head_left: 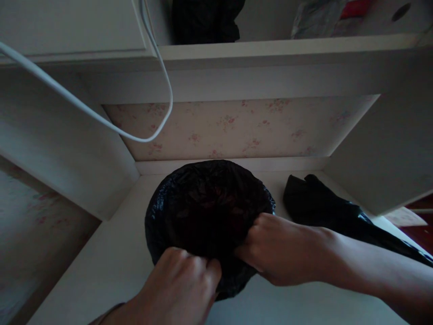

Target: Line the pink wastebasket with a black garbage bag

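A round bin lined with a black trash bag point(206, 189) stands on the pale surface in front of me. The bag is folded over the rim and covers the bin's outside. My left hand point(184, 275) is closed on the bag at the near edge, its fingertips partly hidden. On the right side of the rim, my right hand point(267, 246) is also closed on the bag, with its fingers curled inside the opening. The inside of the bin is too dark to make out.
Another black plastic bag point(314, 198) lies to the right, partly behind my forearm. A white cable point(84, 107) hangs in a loop at the upper left. Above is a shelf point(270, 48) with a dark bag point(206, 20) on it. Side panels flank the space.
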Tool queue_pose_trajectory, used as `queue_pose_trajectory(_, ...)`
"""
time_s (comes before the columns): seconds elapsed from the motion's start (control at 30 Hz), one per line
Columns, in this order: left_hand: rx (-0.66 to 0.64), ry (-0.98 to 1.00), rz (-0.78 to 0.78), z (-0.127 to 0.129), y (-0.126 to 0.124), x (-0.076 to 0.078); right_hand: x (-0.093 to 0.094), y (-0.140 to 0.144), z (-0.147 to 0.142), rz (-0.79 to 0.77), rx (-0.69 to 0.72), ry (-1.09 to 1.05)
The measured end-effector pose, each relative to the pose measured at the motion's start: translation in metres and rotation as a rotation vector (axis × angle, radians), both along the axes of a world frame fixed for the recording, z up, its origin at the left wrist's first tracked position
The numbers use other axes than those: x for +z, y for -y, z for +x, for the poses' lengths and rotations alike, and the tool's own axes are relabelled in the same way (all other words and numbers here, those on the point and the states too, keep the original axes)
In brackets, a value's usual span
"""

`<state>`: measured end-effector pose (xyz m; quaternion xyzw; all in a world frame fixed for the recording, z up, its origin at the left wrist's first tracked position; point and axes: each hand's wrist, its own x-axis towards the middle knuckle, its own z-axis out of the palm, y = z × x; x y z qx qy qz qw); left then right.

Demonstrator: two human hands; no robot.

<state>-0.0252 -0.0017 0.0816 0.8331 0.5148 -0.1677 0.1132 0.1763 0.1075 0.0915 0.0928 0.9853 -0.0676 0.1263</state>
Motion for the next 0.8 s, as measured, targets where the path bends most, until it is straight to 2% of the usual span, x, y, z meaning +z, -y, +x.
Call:
queue_pose_trajectory(0.07,-0.013,-0.022,-0.003,-0.004,0.001,0.007,0.003,0.004,-0.003,0.057,0.021,0.101)
queue_pose_trajectory(0.13,0.011,-0.026,-0.008,-0.011,0.001,0.011,0.007,0.006,-0.004,0.05,0.025,0.122)
queue_pose_trajectory(0.27,0.055,0.125,-0.003,-0.052,0.001,0.01,0.018,0.008,0.005,-0.053,0.02,-0.06)
queue_pose_trajectory(0.37,-0.005,0.226,0.189,-0.096,0.005,0.007,0.026,0.004,0.021,-0.127,-0.001,-0.194)
queue_pose_trajectory(0.43,-0.006,0.199,0.331,-0.111,0.012,0.006,0.026,0.001,0.029,-0.147,-0.027,-0.219)
queue_pose_trajectory(0.5,-0.031,0.182,0.403,-0.104,0.018,0.007,0.021,-0.003,0.031,-0.161,-0.017,-0.211)
queue_pose_trajectory(0.6,-0.165,0.251,0.452,-0.06,0.022,0.004,0.009,-0.007,0.022,-0.163,0.067,-0.216)
queue_pose_trajectory(0.63,-0.161,0.3,0.479,-0.043,0.021,0.002,0.005,-0.008,0.017,-0.149,0.085,-0.217)
queue_pose_trajectory(0.73,0.001,0.425,0.518,-0.007,0.016,-0.011,-0.001,-0.009,0.004,-0.079,0.063,-0.163)
queue_pose_trajectory(0.8,0.074,0.379,0.44,0.0,0.014,-0.017,-0.003,-0.01,-0.002,-0.018,0.03,-0.095)
